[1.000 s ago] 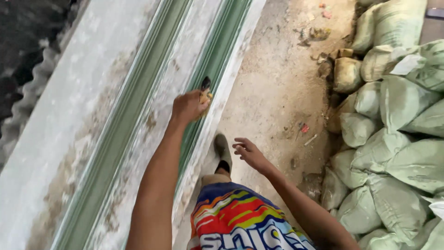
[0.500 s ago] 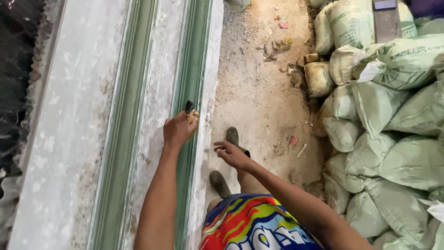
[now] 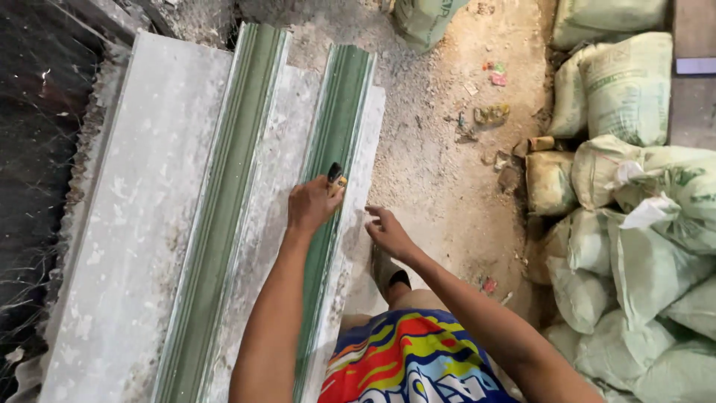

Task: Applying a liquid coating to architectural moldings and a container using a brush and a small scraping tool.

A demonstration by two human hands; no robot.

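At the far left lies a dark mesh (image 3: 30,186), and just right of it a long grey slab (image 3: 142,224) runs from near to far. Set in the slab are two green moulded strips: the left strip (image 3: 224,224) and the right strip (image 3: 335,127), with a band of bare grey between them.

My left hand (image 3: 312,205) rests on the right strip, about midway along what I can see of it. Its fingers are curled tight around a small tool (image 3: 335,177), dark with a yellowish part, whose tip pokes out past my knuckles and sits against the green surface. I cannot tell what kind of tool it is.

Just right of that, my right hand (image 3: 388,233) hovers over the slab's right edge, fingers loosely spread and slightly bent, holding nothing. It is near the left hand but not touching it.

Below my hands are my bright patterned shorts (image 3: 410,358), and a dark sandal (image 3: 388,272) shows on the ground beside the slab.

Further right is the sandy floor (image 3: 447,149), strewn with small litter. Along the right side, pale green sacks (image 3: 634,246) are piled against each other, with one more sack (image 3: 425,19) at the far edge.
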